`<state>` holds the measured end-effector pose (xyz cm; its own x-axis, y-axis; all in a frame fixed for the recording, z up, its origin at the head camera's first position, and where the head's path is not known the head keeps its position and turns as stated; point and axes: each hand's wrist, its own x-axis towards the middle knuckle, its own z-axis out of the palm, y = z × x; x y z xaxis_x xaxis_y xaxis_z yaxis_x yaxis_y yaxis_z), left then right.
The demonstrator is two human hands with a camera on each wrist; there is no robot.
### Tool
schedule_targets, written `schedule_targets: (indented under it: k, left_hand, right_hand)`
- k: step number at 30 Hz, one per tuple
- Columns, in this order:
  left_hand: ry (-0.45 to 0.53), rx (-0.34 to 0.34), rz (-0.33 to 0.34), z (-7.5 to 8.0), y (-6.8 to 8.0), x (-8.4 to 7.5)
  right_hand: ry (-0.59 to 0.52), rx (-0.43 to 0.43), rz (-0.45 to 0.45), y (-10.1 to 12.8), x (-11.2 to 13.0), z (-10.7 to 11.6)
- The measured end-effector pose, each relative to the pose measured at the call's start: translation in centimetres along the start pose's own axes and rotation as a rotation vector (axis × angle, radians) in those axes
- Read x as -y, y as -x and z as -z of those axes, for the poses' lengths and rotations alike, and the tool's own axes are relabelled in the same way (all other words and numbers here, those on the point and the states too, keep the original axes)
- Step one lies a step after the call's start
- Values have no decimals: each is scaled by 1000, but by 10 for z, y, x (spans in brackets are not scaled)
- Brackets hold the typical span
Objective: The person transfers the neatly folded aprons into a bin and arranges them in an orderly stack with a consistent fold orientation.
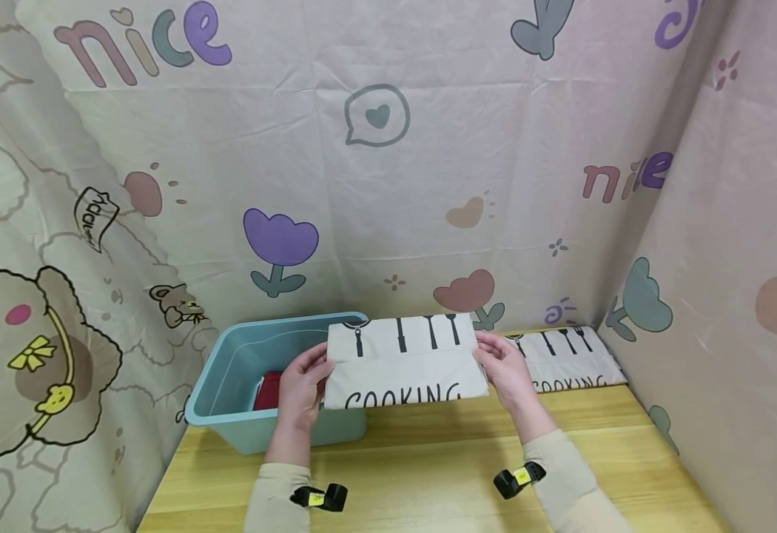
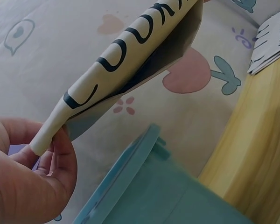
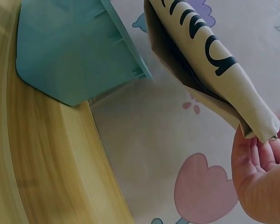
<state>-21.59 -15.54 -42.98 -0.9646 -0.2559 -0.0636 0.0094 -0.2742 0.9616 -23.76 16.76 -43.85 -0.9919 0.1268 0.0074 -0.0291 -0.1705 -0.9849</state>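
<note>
A folded white cloth (image 1: 405, 361), printed with black kitchen utensils and the word COOKING, is held up between both hands above the table. My left hand (image 1: 302, 385) pinches its left end, thumb on top, as the left wrist view also shows. At the opposite end my right hand (image 1: 505, 370) pinches the cloth between thumb and fingers. Seen from the right wrist, the folded layers of the cloth (image 3: 214, 60) gape along the lower edge. A second folded cloth (image 1: 571, 359) with the same print lies on the table at the back right.
A blue plastic bin (image 1: 229, 422) stands at the left of the wooden table (image 1: 428, 474), partly behind my left hand. Inside it lies a dark red item (image 1: 268, 390). Printed curtains (image 1: 388, 192) hang behind and at both sides.
</note>
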Motion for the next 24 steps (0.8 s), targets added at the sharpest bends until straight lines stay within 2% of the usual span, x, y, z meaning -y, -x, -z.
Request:
schedule_targets:
  k: [14, 24]
  left_hand:
    - [-22, -3, 14, 15, -6, -7]
    - [-31, -12, 21, 24, -9, -10]
  right_hand:
    - [-23, 7, 3, 1, -1, -17]
    - [2, -5, 0, -1, -5, -28]
